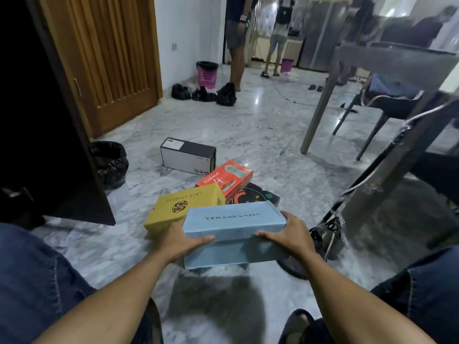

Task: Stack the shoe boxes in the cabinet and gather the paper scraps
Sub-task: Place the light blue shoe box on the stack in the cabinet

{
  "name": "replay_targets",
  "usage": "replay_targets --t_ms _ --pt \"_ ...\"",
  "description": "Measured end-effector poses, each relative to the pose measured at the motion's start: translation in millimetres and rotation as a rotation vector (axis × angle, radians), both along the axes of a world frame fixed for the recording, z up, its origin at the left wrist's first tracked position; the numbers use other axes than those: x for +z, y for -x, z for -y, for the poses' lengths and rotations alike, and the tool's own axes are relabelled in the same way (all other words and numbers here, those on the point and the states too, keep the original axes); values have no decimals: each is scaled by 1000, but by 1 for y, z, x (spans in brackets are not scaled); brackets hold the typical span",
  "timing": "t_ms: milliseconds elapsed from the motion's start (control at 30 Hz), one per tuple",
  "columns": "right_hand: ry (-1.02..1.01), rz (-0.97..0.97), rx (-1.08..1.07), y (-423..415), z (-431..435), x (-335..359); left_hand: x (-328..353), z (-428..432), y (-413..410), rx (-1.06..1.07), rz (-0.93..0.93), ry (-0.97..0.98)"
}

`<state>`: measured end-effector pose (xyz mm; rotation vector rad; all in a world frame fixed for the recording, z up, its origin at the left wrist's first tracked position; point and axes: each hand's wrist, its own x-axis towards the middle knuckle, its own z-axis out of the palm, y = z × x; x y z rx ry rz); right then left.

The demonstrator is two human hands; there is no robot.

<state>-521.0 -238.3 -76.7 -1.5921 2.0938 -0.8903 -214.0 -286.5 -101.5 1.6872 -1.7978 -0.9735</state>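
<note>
Where the grey-veined marble floor runs from the person's denim-clad knees to the far wall, a dark cabinet takes up the left edge, its inside too black to read. A grey table with a chair tucked under it fills the right.

The pale blue shoe box sits front and centre between the knees, held above the floor with its shadow on the marble below. It is long and lidded, with dark serif lettering across the top and a lid that overhangs the slightly duller base.

Just behind it on the floor is a loose cluster of boxes:
- a mustard-yellow box with a black emblem, its near corner hidden by the left wrist;
- an orange-red box printed with a shoe sole, leaning on a flat black box with a coloured ring design;
- a black-and-white box on its side, apart from the rest and further back.

A black bin bag slumps beside the cabinet.

The left hand clasps the blue box's left end and the right hand its right end. Each thumb lies flat along the lid's front edge, with the fingers wrapped around the end and out of sight.
</note>
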Motion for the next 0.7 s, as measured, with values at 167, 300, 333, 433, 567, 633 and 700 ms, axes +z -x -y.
replay_targets --t_ms 167,300,333,433,567,633,700 --pt "126 79 16 -20 9 15 21 0 -15 97 64 177" --pt "211 89 51 -46 25 35 27 0 -35 168 33 202" --pt "235 93 73 -54 31 39 28 -1 -42 195 7 208" --pt "272 101 166 -89 47 50 29 -11 -72 281 -54 224" --pt "227 170 282 -140 68 36 23 -35 -122 408 -67 235" --pt "167 200 365 -167 74 23 19 -55 -147 461 -42 215" --pt "114 253 465 -198 75 14 15 -77 -171 534 -24 202"
